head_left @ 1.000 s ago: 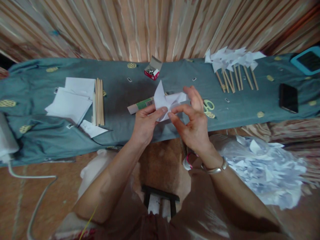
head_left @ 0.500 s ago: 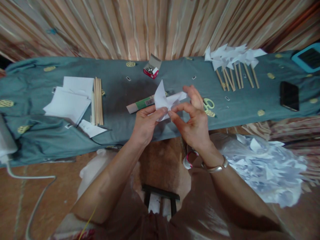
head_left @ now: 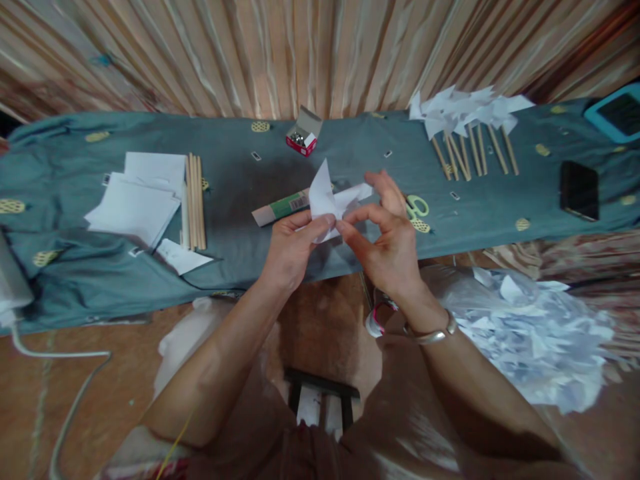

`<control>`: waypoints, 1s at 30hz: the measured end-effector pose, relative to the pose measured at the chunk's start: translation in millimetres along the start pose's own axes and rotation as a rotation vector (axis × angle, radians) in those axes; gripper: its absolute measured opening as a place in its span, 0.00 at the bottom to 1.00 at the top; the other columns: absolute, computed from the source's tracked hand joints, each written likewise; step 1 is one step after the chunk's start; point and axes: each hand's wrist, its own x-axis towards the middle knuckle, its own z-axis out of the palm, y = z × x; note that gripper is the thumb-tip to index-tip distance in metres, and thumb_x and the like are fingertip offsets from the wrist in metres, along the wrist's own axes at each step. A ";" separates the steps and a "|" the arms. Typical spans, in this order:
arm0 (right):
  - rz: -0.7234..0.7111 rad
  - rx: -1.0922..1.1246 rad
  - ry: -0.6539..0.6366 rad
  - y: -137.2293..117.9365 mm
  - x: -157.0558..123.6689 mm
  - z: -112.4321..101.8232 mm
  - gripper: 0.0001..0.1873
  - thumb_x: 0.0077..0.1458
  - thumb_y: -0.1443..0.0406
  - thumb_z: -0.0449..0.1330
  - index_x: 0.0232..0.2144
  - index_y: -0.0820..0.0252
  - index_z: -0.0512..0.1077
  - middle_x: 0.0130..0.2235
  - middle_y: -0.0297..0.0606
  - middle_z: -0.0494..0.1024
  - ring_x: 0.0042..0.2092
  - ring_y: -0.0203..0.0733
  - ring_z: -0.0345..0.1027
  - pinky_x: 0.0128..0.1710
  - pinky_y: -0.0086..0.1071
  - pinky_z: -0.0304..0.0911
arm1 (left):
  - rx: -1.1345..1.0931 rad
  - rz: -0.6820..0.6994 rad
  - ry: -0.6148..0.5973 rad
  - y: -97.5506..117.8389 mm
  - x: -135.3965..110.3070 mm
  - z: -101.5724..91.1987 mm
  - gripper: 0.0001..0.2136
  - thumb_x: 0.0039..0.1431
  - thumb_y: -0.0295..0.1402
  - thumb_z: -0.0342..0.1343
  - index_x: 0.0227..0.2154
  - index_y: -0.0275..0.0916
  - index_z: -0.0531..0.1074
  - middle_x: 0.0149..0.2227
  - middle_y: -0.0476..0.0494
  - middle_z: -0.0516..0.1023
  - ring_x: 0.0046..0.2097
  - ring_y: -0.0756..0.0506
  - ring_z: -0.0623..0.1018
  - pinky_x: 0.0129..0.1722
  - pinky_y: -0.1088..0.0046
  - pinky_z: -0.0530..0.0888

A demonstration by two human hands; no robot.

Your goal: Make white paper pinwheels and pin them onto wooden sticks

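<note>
A folded white paper pinwheel (head_left: 332, 199) is held over the near edge of a table under a teal cloth (head_left: 240, 200). My left hand (head_left: 293, 250) pinches its lower left part between thumb and fingers. My right hand (head_left: 387, 243) pinches the paper's centre with thumb and forefinger, the other fingers raised behind it. A green and white glue stick (head_left: 280, 208) lies on the cloth just left of the paper. Yellow-handled scissors (head_left: 416, 212) peek out behind my right hand.
A stack of white paper squares (head_left: 137, 203) and several wooden sticks (head_left: 194, 200) lie at left. A small red open box (head_left: 303, 137) sits at the back. Finished pinwheels on sticks (head_left: 470, 133) lie at back right, near a black phone (head_left: 579, 189). A bag of paper scraps (head_left: 530, 333) is at lower right.
My right forefinger has curled a little closer onto the paper's centre. The view shifted slightly; the hands and the paper stay in place.
</note>
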 end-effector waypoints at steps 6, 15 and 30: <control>-0.011 -0.023 -0.002 1.4 -0.1 0.0 0.05 0.55 0.62 0.63 0.28 0.54 0.72 0.62 0.33 0.66 0.68 0.54 0.49 0.67 0.59 0.48 | 0.048 -0.004 0.022 -0.2 -0.3 0.2 0.08 0.41 0.34 0.69 0.27 0.38 0.81 0.28 0.49 0.81 0.33 0.49 0.78 0.40 0.71 0.74; -0.036 -0.041 -0.006 1.4 0.3 -2.1 0.04 0.56 0.63 0.62 0.29 0.52 0.72 0.63 0.31 0.66 0.68 0.55 0.49 0.66 0.63 0.48 | 0.058 0.022 0.051 -2.9 0.4 0.4 0.08 0.40 0.33 0.70 0.26 0.38 0.81 0.28 0.50 0.81 0.31 0.50 0.77 0.39 0.72 0.74; 0.031 0.105 -0.015 -12.8 3.1 -11.6 0.08 0.54 0.56 0.64 0.35 0.51 0.73 0.62 0.35 0.66 0.69 0.54 0.48 0.67 0.61 0.45 | 0.006 -0.044 0.121 2.2 0.7 1.6 0.07 0.40 0.32 0.68 0.26 0.38 0.80 0.29 0.48 0.82 0.33 0.48 0.79 0.39 0.70 0.76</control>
